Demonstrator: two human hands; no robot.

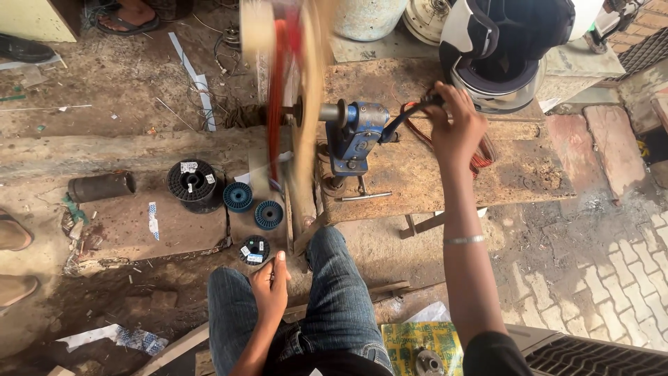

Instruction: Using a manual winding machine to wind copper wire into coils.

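My right hand (pixel 456 125) grips the black crank handle (pixel 417 110) of a blue hand winding machine (pixel 356 136) clamped on a worn wooden bench (pixel 445 177). A large wooden wheel (pixel 292 97) on its shaft is blurred with spin, with red wire (pixel 277 90) wound around it. My left hand (pixel 270 285) hovers by my left knee, thumb and finger pinched together, near a small black spool (pixel 255 249); whether a thin wire runs through the fingers is too fine to tell. A coil of red wire (pixel 481 154) lies on the bench under my right wrist.
Two blue spools (pixel 238 197) (pixel 268 214) and a larger black spool (pixel 192 182) sit on the ground left of the wheel. A helmet (pixel 508 49) rests at the bench's far end. A dark cylinder (pixel 101 186) lies left; another person's sandalled feet (pixel 14 237) (pixel 125 17) are nearby.
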